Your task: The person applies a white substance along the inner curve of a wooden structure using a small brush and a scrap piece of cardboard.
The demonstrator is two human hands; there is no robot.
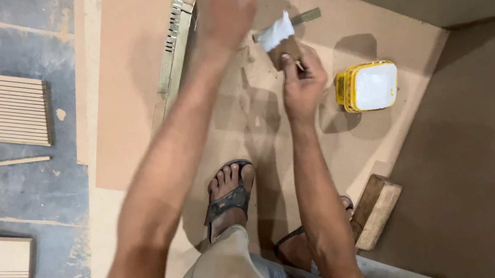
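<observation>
— Which step is this?
— Gluing, it seems: right hand (pixel 302 82) fingers pinch a scraper (pixel 279 35) left of the tub (pixel 367 85); left hand (pixel 225 7) lies flat, released.
— Next?
— Probably an even spread across the board (pixel 340 145).

One package shows: a yellow tub (pixel 367 86) with a white lid, squarish with rounded corners, standing on the brown board (pixel 351 146) on the floor. It sits just to the right of the right hand (pixel 302 82), apart from it. No labels, signs or screens can be made out.
</observation>
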